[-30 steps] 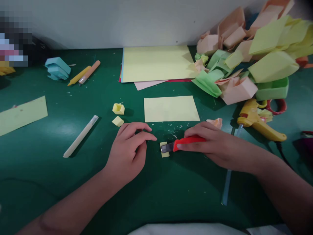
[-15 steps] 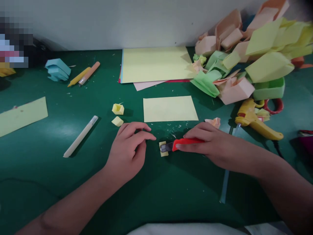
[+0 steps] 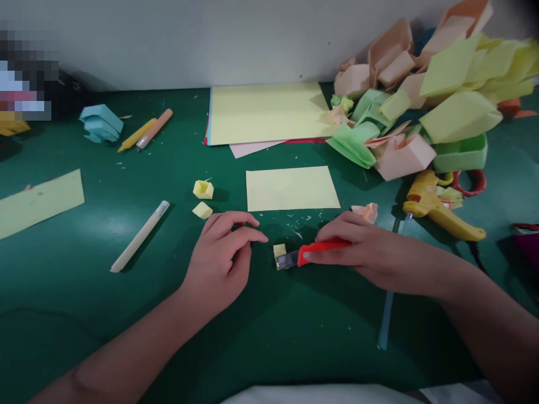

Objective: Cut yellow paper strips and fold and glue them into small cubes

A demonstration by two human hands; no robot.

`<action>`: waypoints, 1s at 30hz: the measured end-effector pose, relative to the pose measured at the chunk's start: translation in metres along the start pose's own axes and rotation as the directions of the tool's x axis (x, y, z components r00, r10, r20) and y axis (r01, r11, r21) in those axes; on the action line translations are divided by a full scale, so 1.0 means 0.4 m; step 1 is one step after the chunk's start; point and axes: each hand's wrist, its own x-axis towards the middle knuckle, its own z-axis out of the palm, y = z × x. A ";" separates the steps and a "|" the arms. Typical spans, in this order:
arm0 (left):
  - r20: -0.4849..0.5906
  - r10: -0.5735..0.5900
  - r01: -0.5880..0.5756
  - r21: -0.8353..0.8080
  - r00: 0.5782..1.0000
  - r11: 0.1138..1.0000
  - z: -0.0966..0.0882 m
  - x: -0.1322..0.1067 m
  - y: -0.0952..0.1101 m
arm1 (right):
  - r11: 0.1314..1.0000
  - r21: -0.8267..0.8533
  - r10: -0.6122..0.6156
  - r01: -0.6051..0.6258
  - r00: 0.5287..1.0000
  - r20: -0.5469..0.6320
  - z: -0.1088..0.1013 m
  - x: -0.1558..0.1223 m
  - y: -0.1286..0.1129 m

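Note:
Gripped in my right hand is a small red stapler with a dark metal front end, pointing left. That front end lies over the lower part of a tiny pale yellow paper piece on the table. My left hand hovers to the left of the piece, fingers loosely bent and apart, holding nothing. Just beyond it sit a tiny yellow paper box and a small folded yellow piece. A pale yellow paper rectangle lies flat ahead of both hands.
Coloured sheets are stacked at the back. Folded paper boxes pile up at right, above a yellow glue gun and a clear glue stick. On the left are a white paper roll and a blue folded paper.
The stapler's front end has shifted slightly toward me, from the middle of the tiny paper piece to its lower part. My left hand stays nearly still.

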 end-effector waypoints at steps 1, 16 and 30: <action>0.001 -0.002 0.002 0.002 1.000 1.000 0.000 0.000 0.000 | 1.000 -0.015 0.007 -0.007 1.000 0.025 0.001 0.000 -0.003; 0.037 0.002 -0.002 0.007 0.999 1.000 0.002 0.002 -0.003 | 0.998 -0.042 0.055 -0.054 0.998 0.043 0.001 0.006 -0.013; 0.027 -0.021 0.021 0.006 0.999 1.000 0.004 0.004 -0.006 | 0.982 -0.170 0.083 -0.083 0.997 -0.008 0.017 0.013 -0.014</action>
